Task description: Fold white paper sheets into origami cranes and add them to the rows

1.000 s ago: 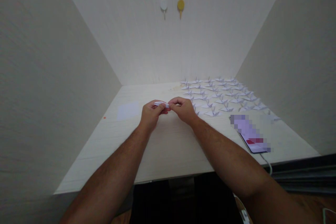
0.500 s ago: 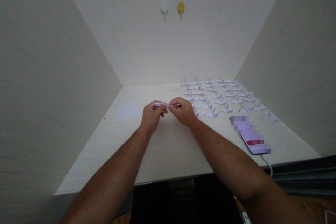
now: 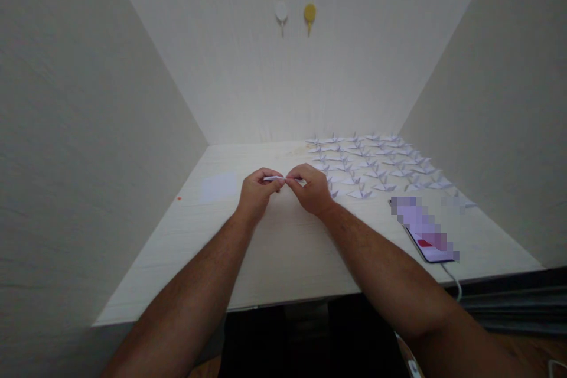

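My left hand [image 3: 256, 192] and my right hand [image 3: 311, 189] meet over the middle of the pale wooden table [image 3: 283, 248]. Both pinch a small folded piece of white paper [image 3: 277, 178], held just above the tabletop between the fingertips. Each hand's fingers are curled closed on the paper, and most of it is hidden by them. Just right of my right hand begin rows of several folded white paper cranes [image 3: 374, 162].
A flat white paper sheet [image 3: 218, 186] lies left of my hands, with a small red dot [image 3: 179, 198] beside it. A phone [image 3: 424, 230] with a cable [image 3: 452, 281] lies at the right front. Walls close the table on three sides; two hooks [image 3: 296, 13] hang behind.
The hands stay together on the folded paper; the fingers have shifted slightly and the paper now lies flatter between them. The view has drifted a little.
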The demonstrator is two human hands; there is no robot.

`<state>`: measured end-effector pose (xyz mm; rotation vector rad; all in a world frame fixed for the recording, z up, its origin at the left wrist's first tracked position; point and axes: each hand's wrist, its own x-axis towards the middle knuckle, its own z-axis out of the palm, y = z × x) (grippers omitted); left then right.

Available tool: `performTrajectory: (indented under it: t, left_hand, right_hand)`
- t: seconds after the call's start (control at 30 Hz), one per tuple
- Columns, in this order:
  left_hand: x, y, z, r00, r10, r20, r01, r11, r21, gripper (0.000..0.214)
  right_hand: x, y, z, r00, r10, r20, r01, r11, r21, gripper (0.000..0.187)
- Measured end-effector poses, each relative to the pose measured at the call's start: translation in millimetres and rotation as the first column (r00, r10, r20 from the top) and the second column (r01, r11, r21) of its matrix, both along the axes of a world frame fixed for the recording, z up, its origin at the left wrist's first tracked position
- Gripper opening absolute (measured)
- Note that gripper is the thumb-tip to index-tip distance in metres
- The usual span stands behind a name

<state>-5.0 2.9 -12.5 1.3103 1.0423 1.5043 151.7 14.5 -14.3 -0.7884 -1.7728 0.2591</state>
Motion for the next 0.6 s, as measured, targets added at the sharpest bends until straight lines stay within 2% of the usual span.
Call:
performTrajectory:
  t: [0.2,0.6]
  left_hand:
    - [-1.0,-0.4,1.7,1.000,-0.007,-0.009,0.006,1.000,-0.019,0.024]
    - [-7.3,-0.6,8.1,0.983,0.067,-0.172,-0.062,0.998,0.033,0.015]
  right_hand:
    - [1.3,-0.8,0.7,0.996,-0.001,0.088,-0.007,0.997,0.083,0.012]
    - [1.6,-1.0,0.0,0.992,0.039,0.124,-0.042,0.999,0.026,0.016]
